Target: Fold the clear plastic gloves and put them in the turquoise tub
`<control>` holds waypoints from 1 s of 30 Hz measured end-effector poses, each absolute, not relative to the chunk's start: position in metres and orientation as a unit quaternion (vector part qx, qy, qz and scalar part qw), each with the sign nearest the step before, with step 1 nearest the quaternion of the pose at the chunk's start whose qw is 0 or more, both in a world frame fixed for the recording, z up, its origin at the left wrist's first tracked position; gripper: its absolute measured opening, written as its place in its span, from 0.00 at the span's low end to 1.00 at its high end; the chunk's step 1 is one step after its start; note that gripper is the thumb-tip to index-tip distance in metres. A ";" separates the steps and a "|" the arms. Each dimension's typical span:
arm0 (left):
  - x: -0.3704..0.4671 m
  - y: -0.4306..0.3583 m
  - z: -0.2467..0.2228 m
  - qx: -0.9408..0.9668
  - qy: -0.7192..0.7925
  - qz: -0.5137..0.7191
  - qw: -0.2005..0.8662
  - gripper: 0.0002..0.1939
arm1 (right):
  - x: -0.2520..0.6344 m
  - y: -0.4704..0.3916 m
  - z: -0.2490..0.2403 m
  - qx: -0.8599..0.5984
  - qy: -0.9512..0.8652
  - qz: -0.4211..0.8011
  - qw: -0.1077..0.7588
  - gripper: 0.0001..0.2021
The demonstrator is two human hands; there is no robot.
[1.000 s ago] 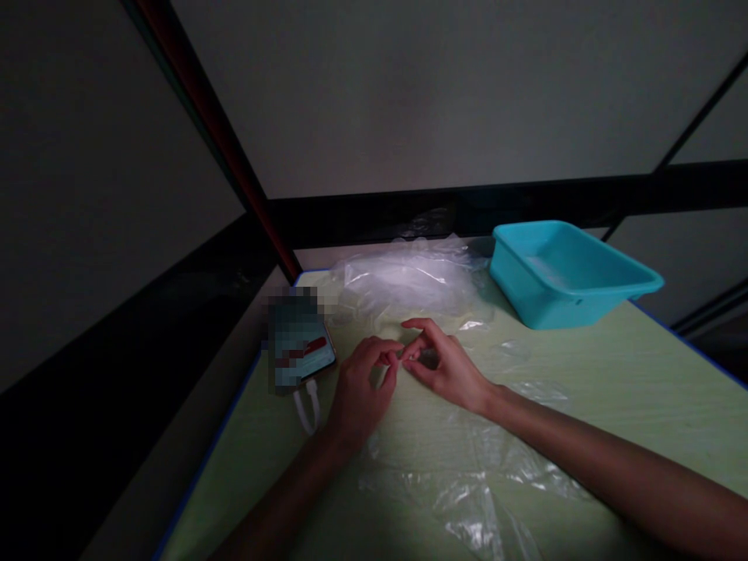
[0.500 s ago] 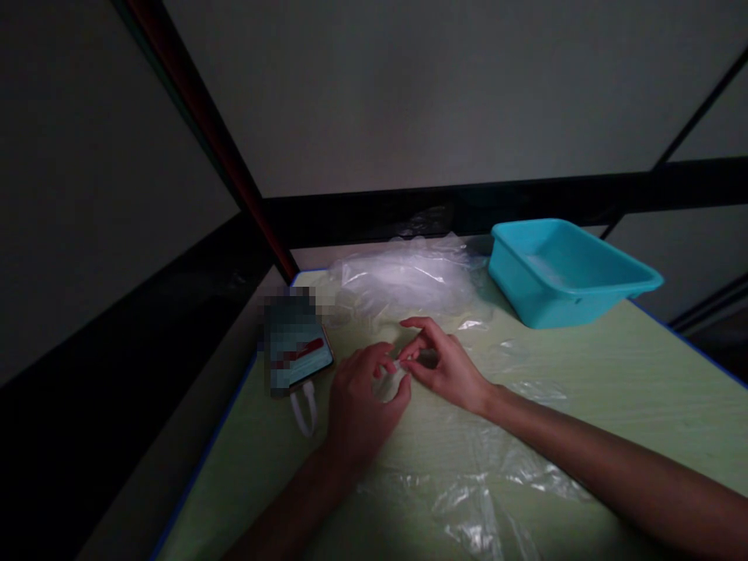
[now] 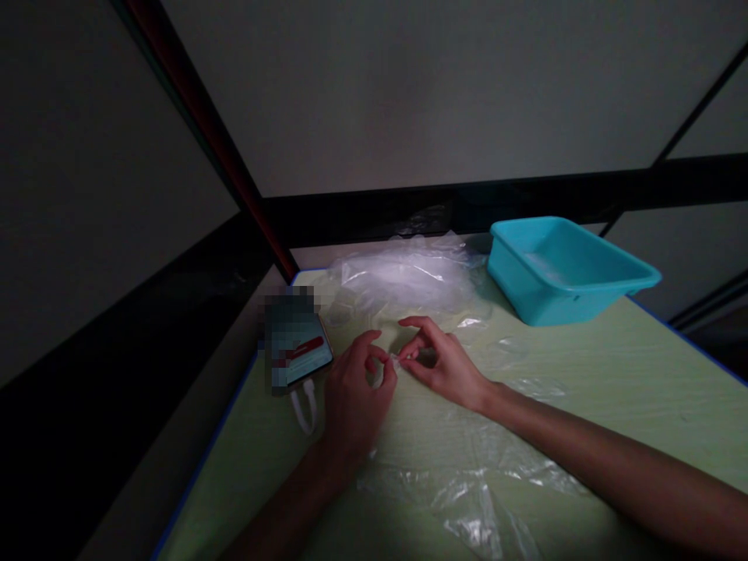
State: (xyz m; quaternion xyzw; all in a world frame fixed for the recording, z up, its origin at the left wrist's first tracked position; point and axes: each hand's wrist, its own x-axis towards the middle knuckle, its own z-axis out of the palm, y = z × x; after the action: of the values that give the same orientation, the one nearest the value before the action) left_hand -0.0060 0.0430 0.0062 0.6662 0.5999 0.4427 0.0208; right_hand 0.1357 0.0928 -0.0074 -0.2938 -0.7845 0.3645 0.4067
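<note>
My left hand (image 3: 361, 387) is closed in a pinch, thumb against fingertips, on the edge of a small bit of thin clear plastic film (image 3: 395, 361). From the other side my right hand (image 3: 439, 363) pinches the same film, its index finger raised and curved. The two sets of fingertips are close together above the table. More clear plastic film (image 3: 476, 499) lies crumpled on the tabletop below and right of the hands; whether it joins the pinched bit I cannot tell. A heap of thin clear plastic (image 3: 409, 273) lies beyond my hands.
A turquoise basin (image 3: 569, 304) stands at the table's back right. To the left lies a phone (image 3: 307, 362), partly blurred, with a white cable (image 3: 304, 413) attached. The pale green table (image 3: 643, 382) has a blue edge and meets a wall panel (image 3: 438, 101) behind.
My left hand has shifted slightly left, its index finger now raised and its thumb brought up against its fingertips on the film. My right hand has hardly moved.
</note>
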 end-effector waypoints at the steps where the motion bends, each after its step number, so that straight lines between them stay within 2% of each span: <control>1: -0.006 0.043 0.007 0.663 0.603 0.443 0.022 0.18 | 0.136 0.093 -0.007 -0.295 -0.785 0.363 0.407 0.23; 13: -0.015 0.045 0.015 0.628 0.593 0.498 0.079 0.12 | 0.136 0.093 -0.005 -0.295 -0.788 0.355 0.408 0.22; 23: -0.016 0.048 0.013 0.648 0.567 0.468 0.202 0.10 | 0.137 0.093 -0.006 -0.285 -0.791 0.350 0.413 0.23; 30: -0.017 0.048 0.011 0.662 0.556 0.461 0.200 0.10 | 0.137 0.093 -0.006 -0.282 -0.792 0.348 0.414 0.23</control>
State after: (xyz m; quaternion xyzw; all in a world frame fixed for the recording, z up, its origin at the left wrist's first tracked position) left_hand -0.0165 0.0483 0.0106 0.6619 0.5564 0.4609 0.1998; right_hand 0.1368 0.0928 -0.0059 -0.2824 -0.7920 0.3484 0.4142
